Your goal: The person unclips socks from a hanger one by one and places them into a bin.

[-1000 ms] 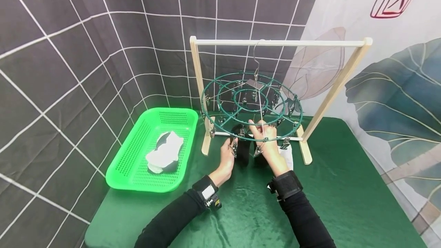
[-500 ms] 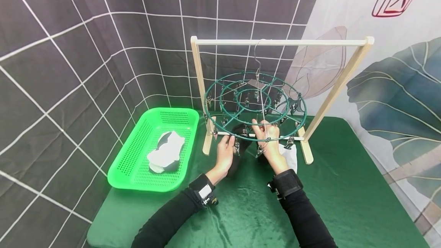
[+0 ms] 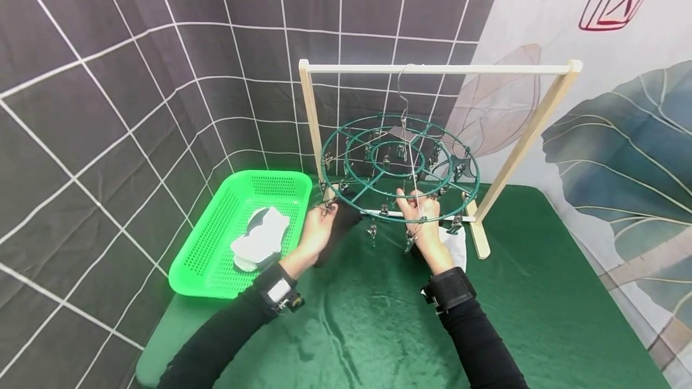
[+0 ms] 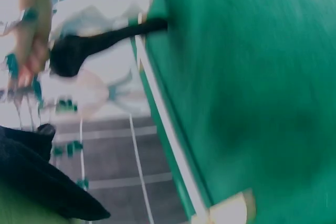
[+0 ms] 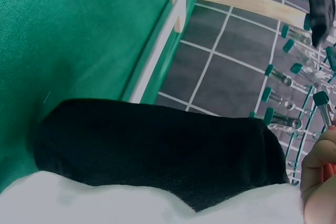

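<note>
My left hand [image 3: 316,230] grips a black sock [image 3: 337,227], which hangs beside it near the rack's left leg. The same dark sock [image 4: 37,177] fills the lower left of the blurred left wrist view. My right hand [image 3: 423,224] is under the front of the round green clip hanger [image 3: 465,203], its curled fingers at a metal clip [image 5: 323,107]. Another black sock [image 5: 157,150] hangs by that hand, its top partly hidden by the fingers. A white sock [image 3: 454,246] hangs next to it, to the right.
A green plastic basket [image 3: 189,269] at the left holds a bundle of white and grey socks [image 3: 262,239]. The hanger hooks over the white bar [image 3: 486,69] of a wooden rack [image 3: 532,131]. Several metal clips dangle from its rings. A green cloth [image 3: 373,329] covers the table.
My left hand has moved left with the black sock, away from the clips at the hanger's front. My right hand has stayed almost in place. The hanger has swayed slightly.
</note>
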`<state>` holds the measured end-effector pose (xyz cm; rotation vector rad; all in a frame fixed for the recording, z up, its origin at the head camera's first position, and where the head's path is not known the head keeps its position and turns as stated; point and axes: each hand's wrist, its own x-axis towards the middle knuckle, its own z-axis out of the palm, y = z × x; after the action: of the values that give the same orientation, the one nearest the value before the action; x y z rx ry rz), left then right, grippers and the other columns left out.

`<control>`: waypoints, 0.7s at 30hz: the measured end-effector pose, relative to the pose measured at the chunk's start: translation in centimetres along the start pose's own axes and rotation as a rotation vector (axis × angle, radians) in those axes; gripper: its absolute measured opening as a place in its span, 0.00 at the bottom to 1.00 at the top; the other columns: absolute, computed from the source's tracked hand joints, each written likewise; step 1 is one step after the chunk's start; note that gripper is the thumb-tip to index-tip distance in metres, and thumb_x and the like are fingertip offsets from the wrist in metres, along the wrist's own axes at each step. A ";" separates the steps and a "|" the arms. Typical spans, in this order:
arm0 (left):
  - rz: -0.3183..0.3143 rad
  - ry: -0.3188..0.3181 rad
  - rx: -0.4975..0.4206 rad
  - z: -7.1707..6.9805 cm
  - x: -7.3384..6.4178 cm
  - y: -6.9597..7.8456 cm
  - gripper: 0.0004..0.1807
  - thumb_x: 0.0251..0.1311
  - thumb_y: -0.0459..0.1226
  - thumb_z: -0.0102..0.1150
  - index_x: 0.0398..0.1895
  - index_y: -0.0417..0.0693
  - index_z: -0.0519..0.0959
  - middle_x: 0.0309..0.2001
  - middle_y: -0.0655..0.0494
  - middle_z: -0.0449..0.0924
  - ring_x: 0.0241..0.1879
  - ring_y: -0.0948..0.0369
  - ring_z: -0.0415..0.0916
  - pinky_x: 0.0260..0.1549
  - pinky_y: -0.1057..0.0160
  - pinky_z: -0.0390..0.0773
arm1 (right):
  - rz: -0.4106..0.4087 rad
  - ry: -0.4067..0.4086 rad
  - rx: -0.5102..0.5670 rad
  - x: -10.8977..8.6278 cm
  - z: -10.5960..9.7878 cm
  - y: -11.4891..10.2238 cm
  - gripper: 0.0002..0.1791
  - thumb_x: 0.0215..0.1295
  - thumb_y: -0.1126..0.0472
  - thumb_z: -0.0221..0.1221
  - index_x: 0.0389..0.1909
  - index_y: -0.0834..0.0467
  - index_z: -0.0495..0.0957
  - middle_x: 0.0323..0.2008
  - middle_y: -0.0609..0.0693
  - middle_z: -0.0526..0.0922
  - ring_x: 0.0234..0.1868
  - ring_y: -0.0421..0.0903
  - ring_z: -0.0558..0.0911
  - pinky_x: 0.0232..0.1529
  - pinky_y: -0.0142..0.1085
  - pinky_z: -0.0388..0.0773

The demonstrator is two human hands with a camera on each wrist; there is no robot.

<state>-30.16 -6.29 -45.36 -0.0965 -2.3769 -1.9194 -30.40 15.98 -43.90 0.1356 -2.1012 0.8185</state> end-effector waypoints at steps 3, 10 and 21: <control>-0.005 -0.044 0.104 -2.9 1.0 -0.2 0.12 0.68 0.38 0.48 0.41 0.38 0.77 0.40 0.46 0.80 0.38 0.56 0.77 0.40 0.58 0.77 | -0.002 0.002 0.004 -0.1 0.1 -0.1 0.23 0.58 0.57 0.60 0.08 0.59 0.65 0.04 0.50 0.67 0.11 0.55 0.69 0.20 0.50 0.65; 0.014 -0.053 0.429 -9.5 3.1 -1.0 0.17 0.71 0.41 0.42 0.45 0.32 0.73 0.40 0.36 0.75 0.41 0.44 0.73 0.44 0.48 0.74 | 0.012 0.007 0.032 -0.2 0.1 -0.2 0.23 0.58 0.58 0.60 0.08 0.59 0.65 0.04 0.50 0.65 0.11 0.55 0.69 0.20 0.49 0.64; -0.033 -0.142 0.892 -15.3 5.1 -5.7 0.19 0.72 0.35 0.36 0.49 0.24 0.69 0.46 0.27 0.74 0.46 0.36 0.74 0.46 0.43 0.73 | 0.010 0.007 0.076 0.0 0.0 -0.3 0.22 0.56 0.61 0.62 0.08 0.59 0.66 0.05 0.51 0.67 0.12 0.54 0.69 0.21 0.48 0.64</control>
<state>-35.44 -22.46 -47.20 -0.1297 -3.0786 -0.7214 -30.32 15.72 -43.75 0.1625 -2.0669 0.9037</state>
